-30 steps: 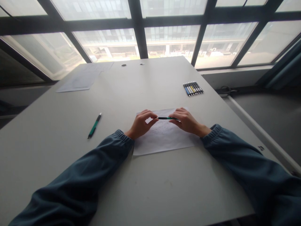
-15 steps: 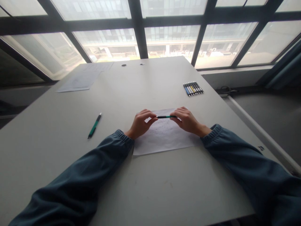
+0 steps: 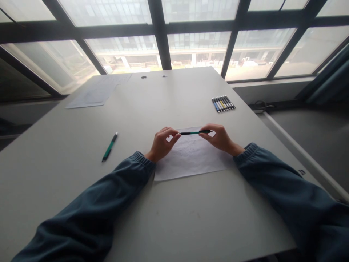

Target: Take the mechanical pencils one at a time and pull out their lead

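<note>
A green and black pen is held level between both hands, above a white sheet of paper with faint pencil marks. My left hand pinches the pen's left end with its fingers curled. My right hand grips the right end, fingers closed round it. Both forearms in dark blue sleeves rest on the grey table.
A second green pen lies on the table to the left. A row of several pens lies at the back right. Loose papers sit at the back left corner. Large windows stand behind the table's far edge.
Both hands lifted the pen slightly and moved it away from me; its right end now shows past my right fingers.
</note>
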`<state>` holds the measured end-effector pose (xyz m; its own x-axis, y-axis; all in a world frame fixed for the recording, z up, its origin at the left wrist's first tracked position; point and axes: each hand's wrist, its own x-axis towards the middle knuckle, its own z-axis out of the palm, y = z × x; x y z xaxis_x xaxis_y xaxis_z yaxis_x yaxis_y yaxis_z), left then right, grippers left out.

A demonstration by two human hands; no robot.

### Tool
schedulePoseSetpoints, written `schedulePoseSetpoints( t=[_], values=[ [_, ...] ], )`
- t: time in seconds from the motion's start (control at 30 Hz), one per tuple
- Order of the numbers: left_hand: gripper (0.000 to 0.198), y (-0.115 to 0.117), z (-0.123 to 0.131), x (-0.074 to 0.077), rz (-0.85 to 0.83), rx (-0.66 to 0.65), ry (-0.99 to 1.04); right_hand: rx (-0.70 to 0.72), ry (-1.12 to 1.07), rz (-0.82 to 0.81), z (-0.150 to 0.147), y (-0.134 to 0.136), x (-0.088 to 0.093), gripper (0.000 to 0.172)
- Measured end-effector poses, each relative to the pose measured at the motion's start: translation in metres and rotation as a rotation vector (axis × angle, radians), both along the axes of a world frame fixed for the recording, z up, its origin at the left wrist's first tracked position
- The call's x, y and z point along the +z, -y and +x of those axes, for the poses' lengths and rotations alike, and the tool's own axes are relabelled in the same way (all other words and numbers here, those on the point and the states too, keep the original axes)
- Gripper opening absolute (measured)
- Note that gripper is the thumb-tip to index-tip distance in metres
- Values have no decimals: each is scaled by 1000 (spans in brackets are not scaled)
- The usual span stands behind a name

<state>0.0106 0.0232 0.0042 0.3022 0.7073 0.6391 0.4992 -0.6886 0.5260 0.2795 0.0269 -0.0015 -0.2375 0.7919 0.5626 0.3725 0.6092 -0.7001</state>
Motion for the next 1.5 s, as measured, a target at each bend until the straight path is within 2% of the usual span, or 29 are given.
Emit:
schedulePoseSetpoints(
  t=[0.13, 0.27, 0.43, 0.5, 0.63, 0.73, 0.9, 1.07, 1.13, 1.23, 1.33, 1.5],
  values=[
    [25, 1, 0, 1, -50, -95, -44, 53, -460, -356, -3, -4, 3, 22],
    [28, 2, -1, 1, -90, -198, -51, 133, -887, -588, -4, -9, 5, 23],
    [40, 3, -2, 0, -118, -79, 54, 209, -1254, -771, 3, -14, 10, 13],
    [41, 3, -2, 0, -134, -46, 74, 275, -1332, -818, 5, -14, 12, 19],
    [43, 3, -3, -1, -135, -37, 68, 375, -1365, -870, 9, -13, 13, 36],
    [44, 3, -3, -1, -134, -36, 41, 395, -1351, -871, 10, -12, 13, 38],
    [44, 2, -2, -1, -144, -17, 17, 375, -1232, -828, 10, -12, 13, 34],
    [44, 4, -2, 2, -91, -12, 20, 279, -1051, -769, 8, -10, 16, 35],
    [43, 4, -2, 2, -60, 3, 24, 256, -1010, -773, 8, -9, 16, 28],
    [30, 2, -3, 0, -55, 65, 4, 243, -983, -822, 10, -9, 16, 19],
    [23, -4, -7, -2, -59, 107, -79, 231, -1012, -880, 10, -10, 14, 24],
    [43, -15, -20, -7, -29, 7, -317, 222, -1072, -855, 9, -13, 10, 22]
  ],
)
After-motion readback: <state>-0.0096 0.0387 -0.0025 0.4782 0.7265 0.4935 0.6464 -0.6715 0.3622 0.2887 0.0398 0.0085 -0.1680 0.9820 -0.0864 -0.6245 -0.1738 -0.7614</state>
